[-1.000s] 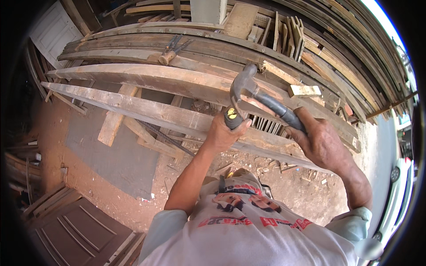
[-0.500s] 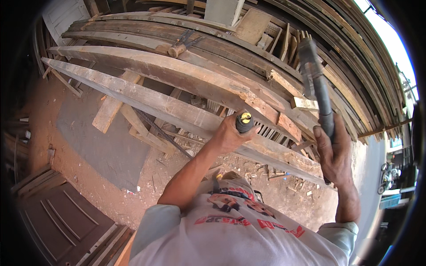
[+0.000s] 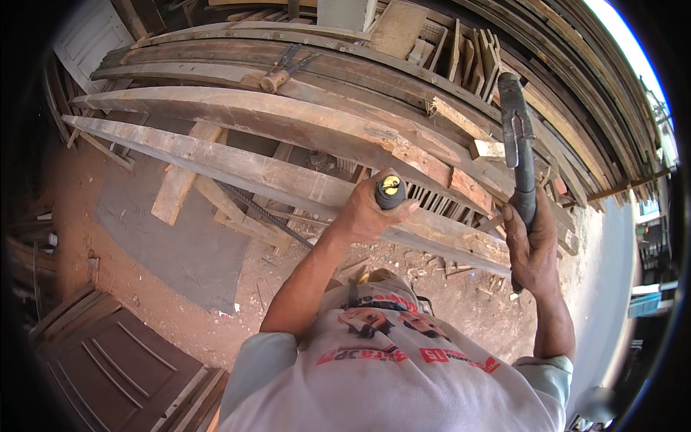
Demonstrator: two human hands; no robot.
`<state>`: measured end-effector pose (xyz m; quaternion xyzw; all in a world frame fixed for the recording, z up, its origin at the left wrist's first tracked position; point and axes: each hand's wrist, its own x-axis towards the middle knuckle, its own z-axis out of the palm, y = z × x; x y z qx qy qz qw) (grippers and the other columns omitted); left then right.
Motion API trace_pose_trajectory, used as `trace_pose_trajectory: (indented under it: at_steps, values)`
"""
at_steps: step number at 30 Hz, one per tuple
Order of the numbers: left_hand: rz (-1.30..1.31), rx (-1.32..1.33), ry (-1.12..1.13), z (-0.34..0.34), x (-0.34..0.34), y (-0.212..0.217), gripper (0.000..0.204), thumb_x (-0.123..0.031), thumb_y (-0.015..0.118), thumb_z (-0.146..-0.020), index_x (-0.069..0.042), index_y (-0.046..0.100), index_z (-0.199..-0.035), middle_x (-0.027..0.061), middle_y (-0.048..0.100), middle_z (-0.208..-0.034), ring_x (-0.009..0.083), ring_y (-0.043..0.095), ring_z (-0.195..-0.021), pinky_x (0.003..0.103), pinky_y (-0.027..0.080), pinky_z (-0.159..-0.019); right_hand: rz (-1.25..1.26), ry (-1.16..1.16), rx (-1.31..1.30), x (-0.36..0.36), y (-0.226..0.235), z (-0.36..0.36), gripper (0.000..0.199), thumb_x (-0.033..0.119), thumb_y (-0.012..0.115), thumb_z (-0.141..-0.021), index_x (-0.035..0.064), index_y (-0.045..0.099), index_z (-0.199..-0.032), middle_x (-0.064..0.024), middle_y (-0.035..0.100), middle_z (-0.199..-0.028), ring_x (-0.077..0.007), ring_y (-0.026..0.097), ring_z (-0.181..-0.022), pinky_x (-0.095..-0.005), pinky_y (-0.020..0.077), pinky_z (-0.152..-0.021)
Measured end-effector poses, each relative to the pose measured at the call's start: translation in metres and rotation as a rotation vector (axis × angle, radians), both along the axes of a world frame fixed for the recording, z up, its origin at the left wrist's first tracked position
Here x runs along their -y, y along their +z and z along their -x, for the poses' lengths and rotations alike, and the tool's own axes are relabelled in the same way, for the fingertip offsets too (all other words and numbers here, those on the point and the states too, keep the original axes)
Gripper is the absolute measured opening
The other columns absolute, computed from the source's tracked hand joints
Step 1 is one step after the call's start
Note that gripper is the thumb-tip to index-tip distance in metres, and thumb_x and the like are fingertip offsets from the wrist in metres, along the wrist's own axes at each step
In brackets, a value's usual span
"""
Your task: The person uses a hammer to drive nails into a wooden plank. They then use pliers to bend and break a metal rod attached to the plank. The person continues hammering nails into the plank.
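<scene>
My left hand [image 3: 362, 216] is wrapped round the black handle of what looks like a chisel [image 3: 389, 192], its yellow end facing up. The blade is hidden below the hand. Under it runs the nearer long wooden beam [image 3: 252, 169], beside a second beam [image 3: 288, 119] with a rough, chipped stretch of reddish wood near its right end. In my right hand [image 3: 534, 252] is a claw hammer [image 3: 520, 137], gripped by its dark handle and raised, head up, apart from the chisel.
On the boards behind lie a wooden-headed mallet [image 3: 274, 81] and a pincer-like tool [image 3: 286, 59]. Stacked planks [image 3: 576, 86] fill the far right. Short timbers [image 3: 180, 180] support the beams. A brown panelled door [image 3: 119, 367] lies at lower left; wood chips litter the ground.
The hammer, blurred before, now shows sharply, a little lower and nearer the chisel side. My left hand keeps its grip on the chisel; the view has shifted slightly.
</scene>
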<state>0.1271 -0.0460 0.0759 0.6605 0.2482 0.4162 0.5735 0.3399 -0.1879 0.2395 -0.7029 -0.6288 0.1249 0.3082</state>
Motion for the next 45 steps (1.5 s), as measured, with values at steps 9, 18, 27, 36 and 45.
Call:
trace_pose_trajectory:
  at_steps: [9,18,27,36,45]
  values:
    - [0.03,0.181,0.027,-0.002,0.005,0.014,0.018,-0.008,0.074,-0.09,-0.006,0.058,-0.097,0.003,0.062,-0.082,0.0077,0.058,-0.073,0.026,0.049,-0.064,0.138,-0.206,-0.532,0.01,-0.13,-0.035,0.034,0.038,0.066,-0.104,0.0053,0.054,-0.102,0.003,0.05,-0.066,-0.0061,0.047,-0.054,-0.0261,0.0387,-0.047]
    - [0.154,0.713,0.117,0.011,0.008,-0.013,0.017,-0.017,0.059,-0.094,-0.005,0.049,-0.092,0.0064,0.05,-0.069,0.0157,0.048,-0.065,0.034,0.046,-0.06,0.096,-0.237,-0.727,0.008,-0.135,-0.034,0.034,0.036,0.065,-0.104,0.004,0.053,-0.104,0.0039,0.048,-0.066,-0.0049,0.044,-0.05,-0.0253,0.0377,-0.042]
    - [0.111,0.607,0.151,-0.002,0.001,-0.007,0.018,-0.019,0.058,-0.095,-0.002,0.054,-0.09,0.0077,0.056,-0.069,0.0144,0.053,-0.058,0.031,0.047,-0.055,0.146,-0.229,-0.668,0.01,-0.133,-0.034,0.033,0.034,0.066,-0.104,0.0036,0.054,-0.106,0.0028,0.05,-0.07,-0.0059,0.046,-0.053,-0.0259,0.0387,-0.046]
    - [-0.014,0.452,0.043,-0.007,0.007,0.005,0.01,-0.01,0.061,-0.093,-0.002,0.058,-0.088,0.0065,0.061,-0.072,0.0108,0.057,-0.061,0.029,0.048,-0.056,0.099,-0.248,-0.492,0.012,-0.141,-0.03,0.033,0.034,0.067,-0.103,0.0035,0.054,-0.102,0.0019,0.047,-0.069,-0.0079,0.044,-0.062,-0.0283,0.0385,-0.054]
    - [-0.184,0.102,-0.092,-0.003,0.011,0.002,0.023,-0.01,0.085,-0.074,-0.009,0.063,-0.083,0.0021,0.062,-0.079,0.012,0.059,-0.071,0.028,0.047,-0.065,-0.153,-0.135,-0.431,0.042,-0.081,0.013,0.026,0.02,0.067,-0.102,-0.0008,0.058,-0.115,-0.0041,0.058,-0.085,-0.011,0.052,-0.071,-0.0279,0.0446,-0.065]
